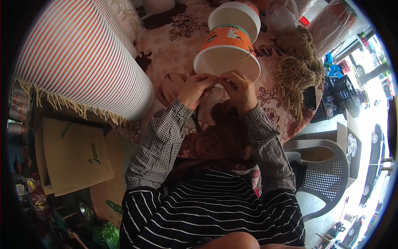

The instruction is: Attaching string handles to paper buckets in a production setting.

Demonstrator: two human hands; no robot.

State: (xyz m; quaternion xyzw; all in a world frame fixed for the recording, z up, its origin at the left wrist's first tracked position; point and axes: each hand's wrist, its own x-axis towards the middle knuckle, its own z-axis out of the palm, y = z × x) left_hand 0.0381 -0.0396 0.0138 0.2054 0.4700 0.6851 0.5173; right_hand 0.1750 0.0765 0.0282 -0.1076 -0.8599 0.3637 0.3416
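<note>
An orange paper bucket (229,37) with printed figures lies tipped on the table, its white open mouth toward me. A thin tan cord (245,61) hangs at the right side of its rim. At the near edge of that mouth, my left hand (196,90) is closed, thumb and fingers pinched together. My right hand (241,90) meets it there, also pinching, with its fingers curled. Fingertips of both hands almost touch and cover whatever is between them. Behind the bucket lies a nested stack of white-rimmed paper buckets (233,17).
Tall stacks of striped-edge buckets (89,54) lean at the left. A tangled heap of tan cords (295,70) lies on the table's (166,52) right, with more cords hanging at the left edge. A cardboard box (78,153) stands below left; a grey plastic chair (323,178) is at the right.
</note>
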